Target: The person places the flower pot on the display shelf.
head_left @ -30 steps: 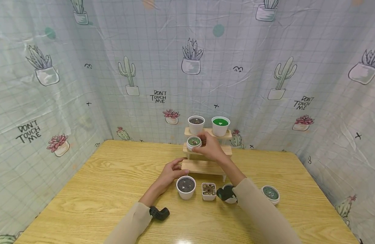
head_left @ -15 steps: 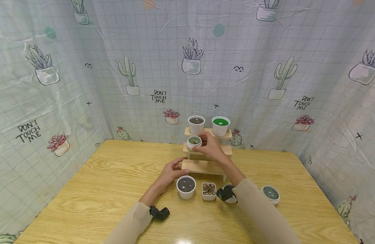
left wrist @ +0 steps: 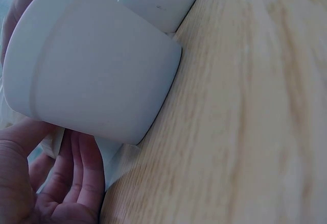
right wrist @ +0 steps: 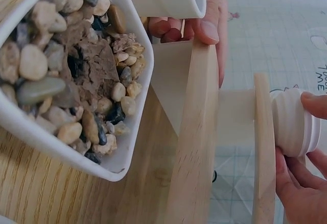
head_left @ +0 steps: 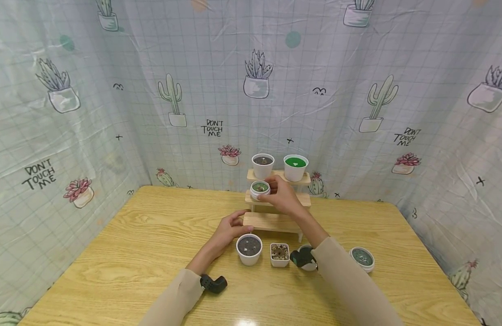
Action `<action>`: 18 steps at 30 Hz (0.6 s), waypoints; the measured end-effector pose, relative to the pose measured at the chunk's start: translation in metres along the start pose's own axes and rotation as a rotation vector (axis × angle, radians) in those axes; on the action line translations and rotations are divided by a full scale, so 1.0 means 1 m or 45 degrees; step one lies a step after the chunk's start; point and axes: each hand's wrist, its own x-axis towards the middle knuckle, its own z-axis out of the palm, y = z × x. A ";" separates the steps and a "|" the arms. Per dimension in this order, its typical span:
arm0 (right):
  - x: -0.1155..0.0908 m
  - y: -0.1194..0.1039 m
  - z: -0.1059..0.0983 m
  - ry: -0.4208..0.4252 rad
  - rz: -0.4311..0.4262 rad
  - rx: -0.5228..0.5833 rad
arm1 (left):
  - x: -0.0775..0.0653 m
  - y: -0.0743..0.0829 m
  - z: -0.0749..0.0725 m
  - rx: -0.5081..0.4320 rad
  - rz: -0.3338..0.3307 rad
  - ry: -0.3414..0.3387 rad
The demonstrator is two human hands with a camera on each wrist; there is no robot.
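Note:
In the head view, my right hand [head_left: 281, 195] holds a small round white pot [head_left: 260, 190] with a green top by its sides. This pot stands at the left end of the middle tier of a three-tier wooden stand [head_left: 271, 222]. My left hand [head_left: 228, 232] grips the left end of the lowest tier, and the right wrist view shows its thumb [right wrist: 207, 31] on the board's edge. Just in front of that hand is a larger white pot [head_left: 248, 260] of dark soil; its side fills much of the left wrist view.
Two white pots stand on the top tier, one dark-topped [head_left: 262, 168] and one bright green [head_left: 295, 169]. Before the stand are a square pot of pebbles [head_left: 279, 255], a pot [head_left: 310, 266] partly hidden by the right wrist camera, and a round green-topped pot [head_left: 362, 259].

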 end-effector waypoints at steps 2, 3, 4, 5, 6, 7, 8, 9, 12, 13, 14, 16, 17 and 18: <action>0.000 0.000 0.000 -0.005 0.001 0.000 | 0.000 0.000 0.000 0.007 0.003 0.001; 0.000 0.000 0.000 -0.005 0.000 0.002 | 0.000 0.000 0.000 0.007 0.004 0.001; 0.000 0.000 0.000 -0.004 0.000 0.004 | 0.000 0.000 0.000 0.006 0.005 0.003; 0.001 0.001 0.000 -0.003 0.000 0.005 | 0.000 0.000 0.000 0.006 0.008 0.004; 0.001 0.001 0.000 -0.001 -0.003 0.002 | 0.000 0.000 0.000 0.008 0.008 0.006; 0.001 0.001 0.000 0.001 -0.004 0.005 | 0.000 0.000 0.000 0.009 0.009 0.007; 0.001 0.001 0.000 0.003 -0.002 0.009 | 0.000 0.000 0.000 0.014 0.010 0.008; 0.001 0.001 0.000 0.003 -0.001 0.015 | 0.000 0.000 0.000 0.017 0.011 0.010; -0.001 0.000 -0.001 -0.006 -0.002 0.010 | 0.001 0.000 -0.001 0.020 0.010 0.005; -0.001 0.000 -0.002 -0.013 0.000 0.012 | 0.001 0.000 -0.001 0.017 0.010 0.001; -0.002 -0.001 -0.003 -0.021 0.004 0.008 | 0.001 0.000 -0.001 0.014 0.010 -0.002; -0.004 0.000 -0.006 -0.039 0.002 -0.009 | 0.000 0.001 -0.001 0.008 0.007 -0.007; -0.005 0.000 -0.008 -0.048 0.000 -0.014 | 0.000 0.001 0.000 0.007 0.006 -0.009; -0.006 0.000 -0.010 -0.057 0.002 -0.020 | 0.000 0.000 -0.001 0.006 0.006 -0.008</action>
